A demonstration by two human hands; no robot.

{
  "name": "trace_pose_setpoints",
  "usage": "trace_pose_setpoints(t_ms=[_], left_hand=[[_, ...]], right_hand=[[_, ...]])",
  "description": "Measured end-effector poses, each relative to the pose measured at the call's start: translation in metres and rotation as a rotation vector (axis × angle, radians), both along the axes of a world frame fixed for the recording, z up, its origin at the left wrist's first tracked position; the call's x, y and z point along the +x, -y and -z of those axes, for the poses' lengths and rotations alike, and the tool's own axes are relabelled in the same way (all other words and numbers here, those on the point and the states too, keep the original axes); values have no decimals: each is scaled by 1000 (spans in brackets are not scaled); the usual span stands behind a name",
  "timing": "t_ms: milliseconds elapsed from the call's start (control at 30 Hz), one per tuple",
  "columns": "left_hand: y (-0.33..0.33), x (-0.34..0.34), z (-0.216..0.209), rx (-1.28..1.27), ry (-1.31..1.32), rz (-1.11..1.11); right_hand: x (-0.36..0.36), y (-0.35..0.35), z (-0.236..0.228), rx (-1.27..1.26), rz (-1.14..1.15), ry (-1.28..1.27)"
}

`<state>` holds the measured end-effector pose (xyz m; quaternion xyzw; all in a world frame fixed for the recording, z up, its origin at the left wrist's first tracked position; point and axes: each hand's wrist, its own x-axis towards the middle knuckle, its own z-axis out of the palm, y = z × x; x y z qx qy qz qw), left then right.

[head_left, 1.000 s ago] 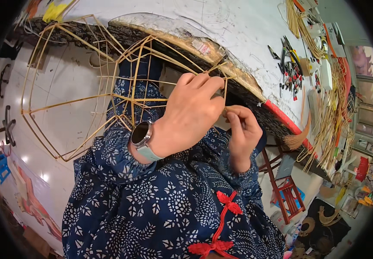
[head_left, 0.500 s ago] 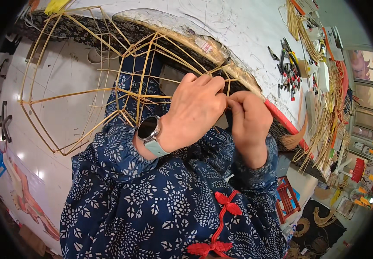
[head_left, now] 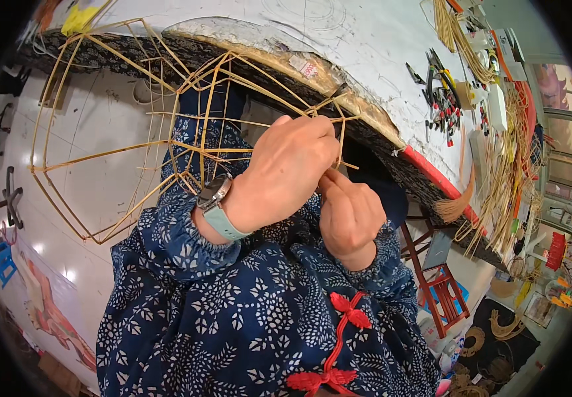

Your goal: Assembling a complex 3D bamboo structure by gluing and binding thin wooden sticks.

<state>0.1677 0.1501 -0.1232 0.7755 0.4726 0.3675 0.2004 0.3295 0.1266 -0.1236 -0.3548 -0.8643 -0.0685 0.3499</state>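
Tan angular bamboo frame (head_left: 202,151), axis nine-to-three o'clock, is clamped at three by left hand (head_left: 292,162); right hand (head_left: 352,215) grip is hidden.

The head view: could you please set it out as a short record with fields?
Left hand: closed on the stick frame, watch at its wrist
Right hand: fingers bunched beside the left; anything pinched is hidden
Stick frame: open lattice, spreading left from the hands
Table: white top, worn edge
On table: pliers, loose thin strips to the right
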Motion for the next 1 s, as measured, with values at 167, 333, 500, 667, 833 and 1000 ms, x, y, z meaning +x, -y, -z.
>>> trace_pose_setpoints(t_ms=[167, 333, 500, 667, 833, 1000], left_hand=[[1, 3, -2, -5, -65, -3], [0, 5, -1, -8, -72, -23], [-2, 8, -2, 24, -64, -29], [-4, 10, 3, 85, -7, -61], [-3, 9, -3, 81, -55, -51], [-3, 7, -3, 35, -97, -45]], right_hand=[[8, -1, 4, 14, -61, 77], [15, -2, 2, 14, -83, 122], [18, -3, 1, -27, -128, 73], [39, -4, 6, -392, -67, -330], [45, -24, 27, -1338, -72, -979], [41, -35, 50, -1757, -319, -1238]])
